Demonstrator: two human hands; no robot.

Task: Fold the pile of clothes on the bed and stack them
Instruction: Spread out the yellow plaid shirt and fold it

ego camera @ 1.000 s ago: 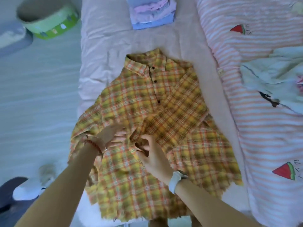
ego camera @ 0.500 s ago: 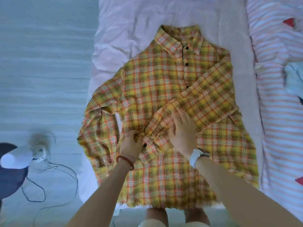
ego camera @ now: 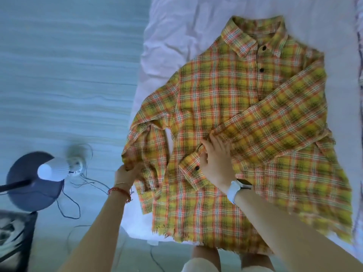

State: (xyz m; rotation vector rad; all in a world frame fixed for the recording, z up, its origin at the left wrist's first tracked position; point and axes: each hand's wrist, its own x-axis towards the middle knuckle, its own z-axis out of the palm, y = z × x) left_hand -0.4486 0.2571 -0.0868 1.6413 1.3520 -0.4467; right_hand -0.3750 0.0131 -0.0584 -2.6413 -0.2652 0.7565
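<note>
From my remote seat, nearest the camera, the left hand point(ego camera: 126, 173), a red bead bracelet at its wrist, has left the middle of the garment, where it was working half a second ago, and now pinches the edge of the far-left sleeve point(ego camera: 146, 154), which hangs partly over the mattress edge. Beside it, the right hand point(ego camera: 215, 159), a white watch on its wrist, lies flat with fingers spread and pressed onto the other sleeve point(ego camera: 275, 122), which is already folded diagonally across the chest, its buttoned cuff just beside the palm. I read this as one sleeve done and the second about to be drawn in; the body fold and the stacking are still to come. The yellow-and-orange plaid button-up shirt point(ego camera: 216, 91) lies face up, collar away from me, frayed hem towards me, on the pale pink rumpled bed sheet point(ego camera: 176, 26). Since a second ago the view has swung left, so the folded stack and the striped quilt that showed then are mostly out of frame. On the pale wood-grain floor point(ego camera: 59, 65) to the left stands a small white fan with a dark round base point(ego camera: 53, 169), its thin cables trailing towards the bed; a dark object sits blurred in the lower left corner.
</note>
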